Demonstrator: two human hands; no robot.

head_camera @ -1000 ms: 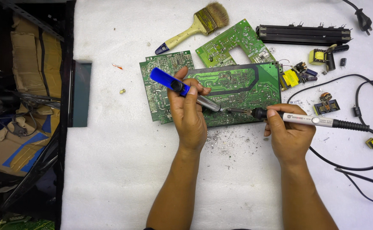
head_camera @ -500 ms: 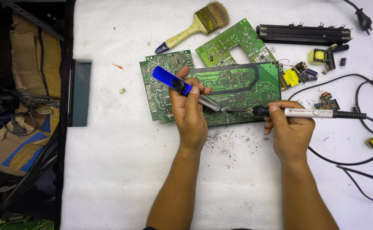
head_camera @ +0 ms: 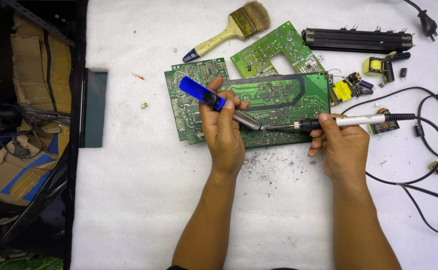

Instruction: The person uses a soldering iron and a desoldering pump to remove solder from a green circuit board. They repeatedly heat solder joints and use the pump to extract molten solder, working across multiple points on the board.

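Note:
My left hand grips a desoldering pump with a blue top and a metal barrel, its nozzle down on a large green circuit board. My right hand holds a soldering iron lying almost level, its tip meeting the pump's nozzle on the board's lower middle. A second green circuit board lies partly under the large one at its left. A third green circuit board with a square cut-out lies behind.
A paintbrush lies at the back. A long black heat sink and loose yellow and black components lie at the back right. Black cables loop at the right. Solder crumbs dot the white mat. The table's left edge drops to cardboard.
My right hand has levelled the soldering iron and slid its tip left towards the pump's nozzle. My left hand and the pump have hardly moved.

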